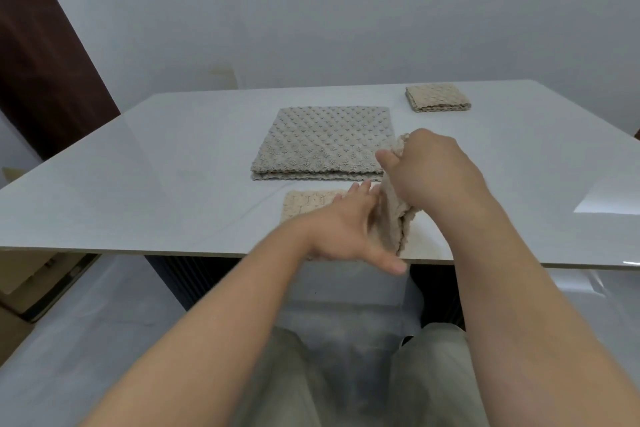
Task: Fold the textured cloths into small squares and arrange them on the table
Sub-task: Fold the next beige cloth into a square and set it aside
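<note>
A person's right hand [429, 177] is gripping a beige textured cloth [394, 218] in curled fingers and holding part of it upright at the near edge of a glossy, pale grey counter [173, 184]. The left hand [346, 229], fingers straight, is pressing flat against the raised fold's left side. The rest of the cloth is lying flat on the counter just left of the hands. Just beyond, a larger grey textured cloth [325, 146] is lying folded in two layers at mid-counter. A folded beige square [438, 98] is sitting well apart at the far right. A plain white wall [346, 10] is backing the counter, with a dark brown panel [41, 62] at far left and a cardboard box [31, 274] standing on the floor below the counter's left edge.
</note>
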{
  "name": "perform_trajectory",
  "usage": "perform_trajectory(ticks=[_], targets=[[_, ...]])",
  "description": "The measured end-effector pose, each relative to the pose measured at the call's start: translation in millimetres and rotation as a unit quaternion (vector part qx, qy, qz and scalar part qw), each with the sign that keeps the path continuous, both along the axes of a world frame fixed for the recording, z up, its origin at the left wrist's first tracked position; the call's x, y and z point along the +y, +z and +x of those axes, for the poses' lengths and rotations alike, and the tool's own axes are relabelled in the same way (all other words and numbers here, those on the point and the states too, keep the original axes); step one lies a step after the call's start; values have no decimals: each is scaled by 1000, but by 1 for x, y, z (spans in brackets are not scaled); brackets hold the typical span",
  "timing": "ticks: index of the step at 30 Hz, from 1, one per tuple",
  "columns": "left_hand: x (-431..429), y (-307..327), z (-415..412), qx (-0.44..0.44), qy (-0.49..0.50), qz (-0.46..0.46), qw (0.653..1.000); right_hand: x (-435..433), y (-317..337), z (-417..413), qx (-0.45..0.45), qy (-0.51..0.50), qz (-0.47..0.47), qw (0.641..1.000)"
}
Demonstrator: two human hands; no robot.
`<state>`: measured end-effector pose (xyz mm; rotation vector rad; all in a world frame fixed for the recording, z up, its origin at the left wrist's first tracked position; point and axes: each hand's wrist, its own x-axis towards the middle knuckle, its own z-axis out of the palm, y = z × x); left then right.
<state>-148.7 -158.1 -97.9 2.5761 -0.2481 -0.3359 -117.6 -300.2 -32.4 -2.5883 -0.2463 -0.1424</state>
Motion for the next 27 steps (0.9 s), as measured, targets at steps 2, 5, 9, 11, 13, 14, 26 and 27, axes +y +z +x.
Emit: perform_trajectory(ticks=[2,5,9,11,13,14,26,27], targets=[[19,12,-6,25,7,-39,999,-4,-1,-1,4,1,3,1000],[44,21,-9,37,74,-139,987,-4,-4,-7,2,15,5,1000],[65,17,3,-25,258,-266,928,9,-13,-25,-44,45,-1,998],[68,18,5,-29,325,-330,886,19,-23,-32,-65,71,16,995],[71,20,5,-32,352,-355,866,30,-33,-39,-94,99,48,989],[72,21,5,-31,358,-354,863,36,-39,-42,-114,113,65,985],[68,13,11,-16,343,-264,901,54,-100,-67,-161,194,124,960],[68,12,11,-11,343,-273,899,54,-102,-68,-170,195,133,957]])
